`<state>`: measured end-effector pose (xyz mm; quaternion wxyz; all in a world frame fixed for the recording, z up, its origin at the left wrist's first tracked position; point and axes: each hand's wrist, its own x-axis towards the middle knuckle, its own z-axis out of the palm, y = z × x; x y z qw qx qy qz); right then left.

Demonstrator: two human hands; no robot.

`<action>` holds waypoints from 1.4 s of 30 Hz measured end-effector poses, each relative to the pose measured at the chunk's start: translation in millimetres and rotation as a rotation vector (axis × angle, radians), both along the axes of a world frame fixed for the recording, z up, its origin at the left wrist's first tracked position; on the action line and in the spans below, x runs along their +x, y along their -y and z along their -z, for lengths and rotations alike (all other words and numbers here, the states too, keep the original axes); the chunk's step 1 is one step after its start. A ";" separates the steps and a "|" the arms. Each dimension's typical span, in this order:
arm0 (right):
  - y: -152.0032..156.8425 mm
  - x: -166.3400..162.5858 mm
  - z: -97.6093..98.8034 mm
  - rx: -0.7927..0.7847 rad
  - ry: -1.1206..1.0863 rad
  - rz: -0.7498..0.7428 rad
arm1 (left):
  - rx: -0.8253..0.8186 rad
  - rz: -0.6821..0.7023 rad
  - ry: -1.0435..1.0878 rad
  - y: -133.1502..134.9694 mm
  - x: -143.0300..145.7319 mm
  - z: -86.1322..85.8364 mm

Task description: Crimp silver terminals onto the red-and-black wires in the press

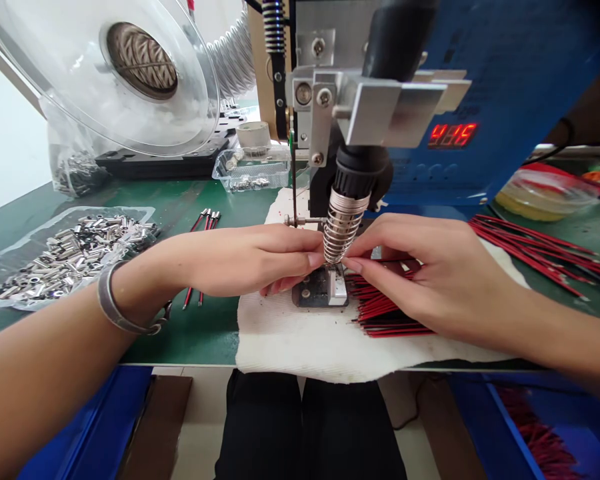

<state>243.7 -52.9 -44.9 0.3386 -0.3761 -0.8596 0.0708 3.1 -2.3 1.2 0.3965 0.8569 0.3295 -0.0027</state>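
Both my hands meet under the coiled metal nozzle (341, 223) of a fixed heat gun. My left hand (245, 259) comes in from the left, fingers pressed together at the nozzle tip. My right hand (420, 267) comes in from the right, thumb and forefinger pinched at the same spot. What they pinch is too small to make out. Just below sits a small metal fixture block (323, 290) on a white cloth (300, 337). A bundle of red and black wires (390, 313) lies under my right hand.
A plastic sheet with a heap of small metal sleeves (67, 253) lies at the left. A few finished wires (205, 220) lie on the green table (200, 333). More red wires (535, 250) fan out at right. A blue machine (505, 100) shows red digits. A clear reel (120, 67) stands at back left.
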 end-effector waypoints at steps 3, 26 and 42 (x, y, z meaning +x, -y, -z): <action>0.6 0.7 0.6 0.004 0.000 0.005 | 0.007 -0.009 -0.005 0.4 0.5 -0.7; -0.7 0.2 1.6 0.029 -0.003 -0.018 | -0.015 0.000 0.009 0.0 0.1 1.6; -4.7 4.1 1.4 0.134 0.023 -0.062 | -0.065 -0.041 0.007 -0.6 -3.0 3.3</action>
